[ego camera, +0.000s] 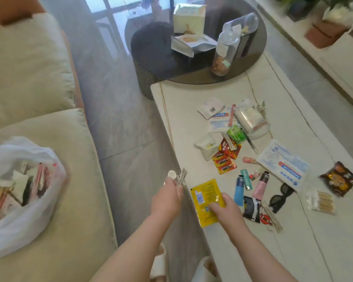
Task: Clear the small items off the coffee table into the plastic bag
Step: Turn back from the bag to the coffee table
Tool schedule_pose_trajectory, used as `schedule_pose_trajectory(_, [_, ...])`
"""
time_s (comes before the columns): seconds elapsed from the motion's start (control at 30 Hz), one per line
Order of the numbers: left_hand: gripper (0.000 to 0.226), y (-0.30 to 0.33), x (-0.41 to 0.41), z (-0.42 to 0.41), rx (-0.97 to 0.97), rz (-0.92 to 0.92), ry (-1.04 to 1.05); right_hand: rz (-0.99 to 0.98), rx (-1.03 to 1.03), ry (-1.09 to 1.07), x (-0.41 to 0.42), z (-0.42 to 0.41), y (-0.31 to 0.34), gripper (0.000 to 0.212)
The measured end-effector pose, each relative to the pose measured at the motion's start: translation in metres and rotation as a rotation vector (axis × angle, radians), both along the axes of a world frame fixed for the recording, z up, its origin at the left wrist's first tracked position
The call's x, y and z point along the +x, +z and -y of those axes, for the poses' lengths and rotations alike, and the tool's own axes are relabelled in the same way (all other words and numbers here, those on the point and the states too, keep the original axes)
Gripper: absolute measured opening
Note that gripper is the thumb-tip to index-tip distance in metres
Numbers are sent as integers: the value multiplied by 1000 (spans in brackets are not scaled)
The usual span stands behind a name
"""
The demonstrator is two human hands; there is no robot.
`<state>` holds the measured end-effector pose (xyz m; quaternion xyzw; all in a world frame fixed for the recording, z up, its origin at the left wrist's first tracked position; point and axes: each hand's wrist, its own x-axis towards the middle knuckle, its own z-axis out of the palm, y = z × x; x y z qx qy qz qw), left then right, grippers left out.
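Note:
The white plastic bag (18,180) sits open on the sofa at the left, with several packets inside. My left hand (167,197) hovers over the gap beside the coffee table (192,98), shut on a coin (172,174) and a thin wrapped stick (182,178). My right hand (225,208) pinches the yellow sachet (205,198) at the table's near left edge. Further along the table lie red battery packs (225,157), a green packet (236,133), two lighters (239,190), a pink tube (260,186), sunglasses (281,197), a mask packet (283,164), cotton swabs (322,200) and a brown snack bag (339,179).
A cream sofa (49,200) runs down the left side. A round dark side table (155,47) at the far end carries a box, papers and a clear jar (222,55). A low white cabinet (334,58) lines the right. My slippers (159,263) show at the bottom.

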<state>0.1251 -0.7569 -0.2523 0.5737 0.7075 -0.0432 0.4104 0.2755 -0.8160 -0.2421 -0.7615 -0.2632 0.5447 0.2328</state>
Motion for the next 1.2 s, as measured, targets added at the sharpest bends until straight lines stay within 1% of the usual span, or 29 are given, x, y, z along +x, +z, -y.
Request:
schedule_pose_trajectory(0.13, [23,34,-57,-20,50,4,131,-12,55,138,-50,-41,27,16])
schedule_pose_trajectory(0.27, [27,61,-129,-37,100,-33,282,-66,96,257,-122,-80,50,15])
schedule_pose_trajectory(0.43, [30,74,-228,-42,183,-111,408,-48,183,447,-224,-118,65,5])
schedule_pose_trajectory(0.57, [36,75,-307,-39,246,-172,519,-101,141,545,-304,-136,69,11])
schedule_pose_trajectory(0.7, [25,73,-370,-31,186,-257,648,-129,135,717,-371,-143,61,16])
schedule_pose_trajectory(0.77, [28,66,-395,-27,171,-267,685,-135,133,779,-398,-145,56,18])
schedule_pose_trajectory(0.83, [33,58,-416,-24,147,-272,710,-169,124,813,-422,-148,49,17])
schedule_pose_trajectory(0.9, [32,49,-429,-22,134,-284,729,-252,92,845,-440,-150,44,21])
schedule_pose_trajectory(0.93, [31,47,-433,-21,122,-296,740,-274,70,877,-448,-151,40,29])
schedule_pose_trajectory(1.0, [30,43,-437,-22,112,-298,761,-233,23,944,-458,-151,32,46])
schedule_pose_trajectory(1.07, [32,40,-437,-23,99,-285,750,-161,36,960,-459,-149,26,43])
schedule_pose_trajectory(1.13, [36,40,-431,-27,80,-273,712,-134,51,917,-450,-148,19,37])
schedule_pose_trajectory(1.2, [35,41,-422,-34,74,-260,672,-90,40,885,-435,-149,16,33])
